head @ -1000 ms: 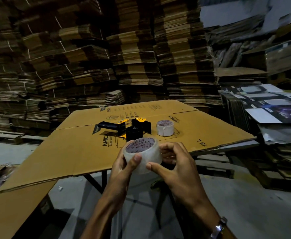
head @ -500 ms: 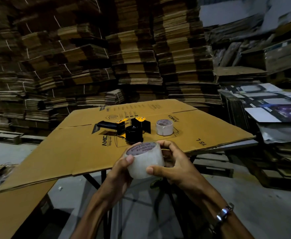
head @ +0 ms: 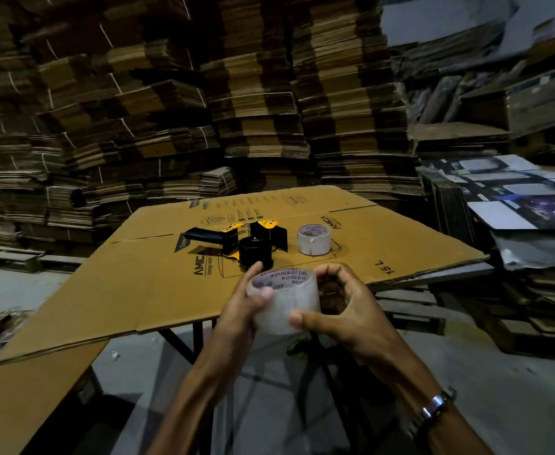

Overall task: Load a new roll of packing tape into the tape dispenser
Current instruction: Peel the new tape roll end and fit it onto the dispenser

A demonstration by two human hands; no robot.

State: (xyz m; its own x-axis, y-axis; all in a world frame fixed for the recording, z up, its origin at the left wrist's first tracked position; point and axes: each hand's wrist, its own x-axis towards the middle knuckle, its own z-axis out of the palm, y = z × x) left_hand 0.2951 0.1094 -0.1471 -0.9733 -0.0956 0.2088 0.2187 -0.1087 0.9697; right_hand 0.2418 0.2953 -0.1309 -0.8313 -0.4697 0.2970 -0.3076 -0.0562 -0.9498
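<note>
Clear tape roll [head: 286, 302] gripped betw both hands, left hand [head: 241, 307] & right hand [head: 345, 310], off desk's [head: 417, 244] near edge; black/yellow dispenser [head: 246, 243] at 12 o'clock, spare roll [head: 313, 239] at 1

Two rolls of tape are showing: one clear roll with a printed core [head: 284, 300] is being held near the camera, and one whitish roll [head: 314, 239] is lying farther off on the flat brown cardboard sheet [head: 131, 290]. One black and yellow tape dispenser [head: 241, 241] is sitting just left of that far roll. Two bare hands are appearing, the left hand [head: 241, 310] and the right hand [head: 348, 310], with one metal wristwatch [head: 432, 408] showing on the right wrist.
</note>
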